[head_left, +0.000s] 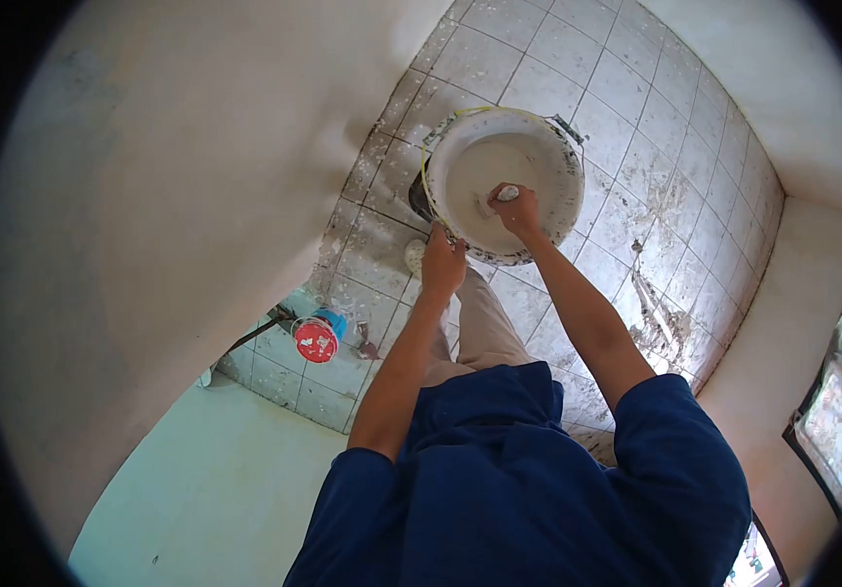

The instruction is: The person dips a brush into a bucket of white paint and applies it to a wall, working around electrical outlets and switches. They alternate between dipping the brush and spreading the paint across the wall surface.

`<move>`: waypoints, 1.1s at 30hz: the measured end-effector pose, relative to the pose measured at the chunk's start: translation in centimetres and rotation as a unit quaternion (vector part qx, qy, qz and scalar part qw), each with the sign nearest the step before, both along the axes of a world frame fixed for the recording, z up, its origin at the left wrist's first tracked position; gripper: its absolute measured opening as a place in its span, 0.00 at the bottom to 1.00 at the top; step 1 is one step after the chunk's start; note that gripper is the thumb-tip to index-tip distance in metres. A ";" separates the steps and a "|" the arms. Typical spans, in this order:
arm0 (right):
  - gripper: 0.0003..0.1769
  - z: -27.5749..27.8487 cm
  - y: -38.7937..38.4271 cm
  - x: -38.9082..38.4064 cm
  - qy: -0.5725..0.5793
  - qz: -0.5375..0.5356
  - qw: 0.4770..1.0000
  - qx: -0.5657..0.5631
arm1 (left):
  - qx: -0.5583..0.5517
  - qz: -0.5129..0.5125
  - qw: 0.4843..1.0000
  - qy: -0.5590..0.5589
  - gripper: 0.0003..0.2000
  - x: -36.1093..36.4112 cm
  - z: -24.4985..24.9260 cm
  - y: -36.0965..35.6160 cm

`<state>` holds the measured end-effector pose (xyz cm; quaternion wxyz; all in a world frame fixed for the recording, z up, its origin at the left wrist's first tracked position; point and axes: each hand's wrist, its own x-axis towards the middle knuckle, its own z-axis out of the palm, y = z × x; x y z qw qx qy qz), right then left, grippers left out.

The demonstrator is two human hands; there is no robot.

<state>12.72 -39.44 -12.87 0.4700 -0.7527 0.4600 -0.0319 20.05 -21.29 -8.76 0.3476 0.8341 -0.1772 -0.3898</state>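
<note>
A large round bucket (566, 186) stands on the floor before me, its rim spattered with dark and pale marks. Inside is a creamy white liquid (489, 161), like paint or thin plaster. My right hand (523, 215) reaches over the bucket, fingers wrapped round a white-coated handle (508, 193). The tool's lower end is hidden by the hand and liquid, so its kind does not show. At the near left edge, my left hand (443, 260) is closed on the bucket's rim. A wire bail with a dark grip (566, 128) lies at the far right of the rim.
A small blue container with a red, paint-stained lid (315, 341) sits on the tiled floor (626, 88) by the left wall (177, 196). White spatter and dark grime cover the tiles. At right is a window (841, 411). My feet are close to the bucket.
</note>
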 end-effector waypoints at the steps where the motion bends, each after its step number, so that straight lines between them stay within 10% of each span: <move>1: 0.04 0.0 0.2 0.1 -0.006 -0.017 1.000 0.012 | 0.009 -0.002 1.000 0.003 0.32 0.1 0.0 -0.1; 33: 0.05 0.9 -5.8 -3.1 -0.130 -0.251 0.958 0.055 | -0.105 0.147 0.984 0.000 0.27 -6.8 -2.6 -8.7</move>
